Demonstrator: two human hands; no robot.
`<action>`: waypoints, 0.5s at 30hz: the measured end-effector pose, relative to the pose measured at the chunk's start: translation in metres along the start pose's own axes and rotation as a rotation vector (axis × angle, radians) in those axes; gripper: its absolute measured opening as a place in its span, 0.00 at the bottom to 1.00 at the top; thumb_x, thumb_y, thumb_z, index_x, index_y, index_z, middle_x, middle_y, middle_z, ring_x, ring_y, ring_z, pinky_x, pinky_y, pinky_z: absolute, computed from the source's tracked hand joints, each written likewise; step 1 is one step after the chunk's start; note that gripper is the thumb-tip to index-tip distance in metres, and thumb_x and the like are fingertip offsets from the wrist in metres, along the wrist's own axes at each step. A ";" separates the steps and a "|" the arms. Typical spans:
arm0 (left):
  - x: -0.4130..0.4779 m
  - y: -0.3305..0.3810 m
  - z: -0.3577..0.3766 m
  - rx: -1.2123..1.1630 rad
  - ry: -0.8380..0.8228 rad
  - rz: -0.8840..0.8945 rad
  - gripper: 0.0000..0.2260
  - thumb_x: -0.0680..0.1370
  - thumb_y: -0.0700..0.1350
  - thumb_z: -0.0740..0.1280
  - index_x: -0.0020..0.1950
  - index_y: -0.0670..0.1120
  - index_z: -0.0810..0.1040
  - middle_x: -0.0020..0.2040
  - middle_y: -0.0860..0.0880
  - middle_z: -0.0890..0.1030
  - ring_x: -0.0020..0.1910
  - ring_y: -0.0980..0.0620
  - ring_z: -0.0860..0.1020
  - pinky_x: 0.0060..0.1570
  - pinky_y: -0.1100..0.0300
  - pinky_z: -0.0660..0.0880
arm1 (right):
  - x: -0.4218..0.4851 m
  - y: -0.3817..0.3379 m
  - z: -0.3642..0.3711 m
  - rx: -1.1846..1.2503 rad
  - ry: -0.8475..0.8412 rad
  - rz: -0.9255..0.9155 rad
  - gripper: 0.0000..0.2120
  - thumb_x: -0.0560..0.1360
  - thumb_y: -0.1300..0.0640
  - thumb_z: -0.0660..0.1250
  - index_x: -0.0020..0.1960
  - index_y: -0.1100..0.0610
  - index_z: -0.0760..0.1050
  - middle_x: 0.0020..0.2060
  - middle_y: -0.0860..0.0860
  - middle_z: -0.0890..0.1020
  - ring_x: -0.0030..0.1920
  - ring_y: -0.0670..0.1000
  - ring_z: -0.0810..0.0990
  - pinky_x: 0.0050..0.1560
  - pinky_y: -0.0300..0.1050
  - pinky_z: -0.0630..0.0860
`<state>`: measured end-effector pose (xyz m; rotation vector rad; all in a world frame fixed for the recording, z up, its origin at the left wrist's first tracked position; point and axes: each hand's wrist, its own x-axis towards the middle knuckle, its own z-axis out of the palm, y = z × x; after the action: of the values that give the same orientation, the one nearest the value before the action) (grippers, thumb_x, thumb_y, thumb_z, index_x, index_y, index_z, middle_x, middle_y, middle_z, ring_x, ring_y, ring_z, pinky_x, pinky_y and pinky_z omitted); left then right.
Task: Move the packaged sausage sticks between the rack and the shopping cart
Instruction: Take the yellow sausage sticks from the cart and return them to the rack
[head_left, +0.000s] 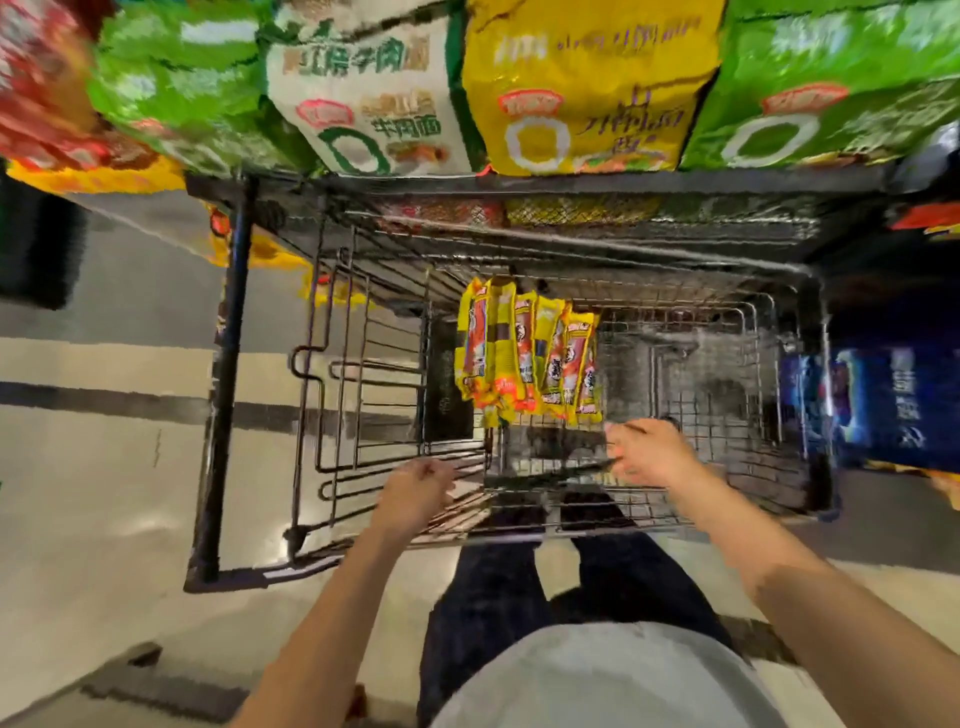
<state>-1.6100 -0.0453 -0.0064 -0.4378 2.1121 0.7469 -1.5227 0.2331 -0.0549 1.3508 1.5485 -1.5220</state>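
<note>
Both arms are bare the whole way into frame, no sleeves showing, no watch or rings that I can make out on the left hand (415, 491) or the right hand (649, 452). Person's got on a plain light grey cotton-looking top (608, 675) and dark navy trousers (561, 582), pretty blurry though.

Noodle bags (587, 88) above; blue packs (893, 400) right.

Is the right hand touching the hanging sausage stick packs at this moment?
Apart. The head view shows the right hand just below the sausage stick packs, with a strip of cart mesh visible between its blurred fingers and the packs' bottom edges.
</note>
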 end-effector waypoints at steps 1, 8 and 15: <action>0.010 0.008 -0.001 0.024 -0.021 0.019 0.08 0.80 0.46 0.63 0.51 0.44 0.79 0.45 0.46 0.83 0.41 0.49 0.81 0.40 0.57 0.77 | 0.008 -0.003 0.006 0.064 0.009 0.012 0.22 0.75 0.54 0.71 0.64 0.64 0.73 0.37 0.56 0.82 0.23 0.47 0.77 0.24 0.38 0.72; 0.097 0.056 0.007 0.200 -0.119 0.144 0.14 0.78 0.54 0.67 0.57 0.45 0.78 0.51 0.48 0.81 0.48 0.52 0.78 0.50 0.57 0.75 | 0.057 -0.040 0.056 -0.035 0.007 -0.034 0.14 0.80 0.49 0.64 0.55 0.60 0.75 0.47 0.56 0.83 0.43 0.52 0.83 0.49 0.48 0.81; 0.186 0.070 0.051 0.221 -0.096 0.182 0.13 0.79 0.47 0.66 0.62 0.47 0.76 0.53 0.49 0.80 0.44 0.53 0.77 0.43 0.64 0.70 | 0.146 -0.069 0.109 -0.041 0.018 -0.048 0.28 0.79 0.43 0.61 0.74 0.55 0.64 0.65 0.55 0.76 0.59 0.54 0.79 0.63 0.53 0.75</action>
<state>-1.7273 0.0330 -0.1552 -0.0896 2.1331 0.6144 -1.6596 0.1782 -0.1825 1.3171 1.6251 -1.5023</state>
